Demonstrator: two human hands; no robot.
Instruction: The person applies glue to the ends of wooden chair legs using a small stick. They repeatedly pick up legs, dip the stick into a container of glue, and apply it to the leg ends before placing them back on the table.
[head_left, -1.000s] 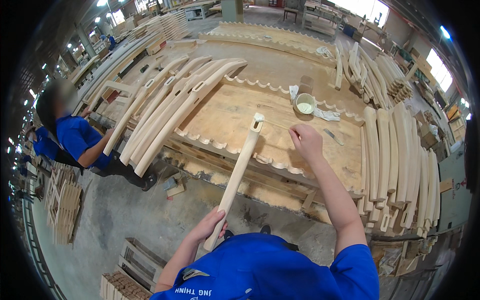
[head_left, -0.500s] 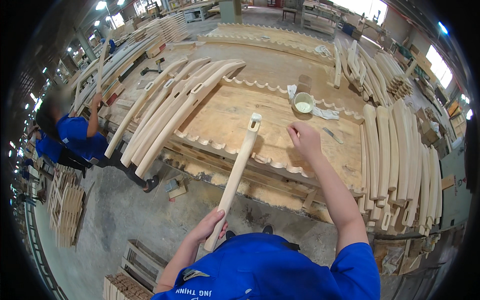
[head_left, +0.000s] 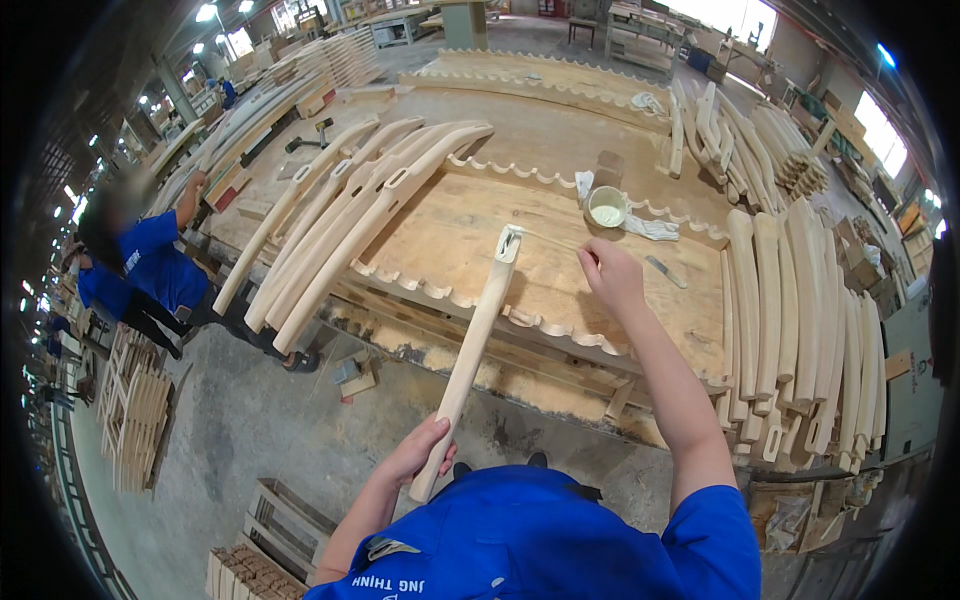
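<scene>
My left hand point(head_left: 422, 450) is wrapped round the lower end of a pale wooden chair leg point(head_left: 470, 350), which slants up and away from me. Its far end, with a slot cut in it, rests near the scalloped edge of the workbench. Pinched in the fingers of my right hand point(head_left: 612, 275) is a thin stick point(head_left: 548, 240), its tip at the slot, where whitish glue shows. Just beyond that hand stands a cup point(head_left: 607, 208) of pale glue, with a white cloth point(head_left: 652, 228) beside it.
Several shaped wooden legs point(head_left: 350, 220) lie across the workbench point(head_left: 440, 225) at left; more are stacked point(head_left: 790, 310) at right. A flat scraper point(head_left: 665, 270) lies right of my right hand. A hammer point(head_left: 310, 138) lies at the back left. Co-workers in blue point(head_left: 165, 260) stand at left.
The thin stick now shows, reaching from my right hand to the slot. My left hand keeps its hold. At left, a co-worker's arm has come down and the raised wooden piece is gone from view.
</scene>
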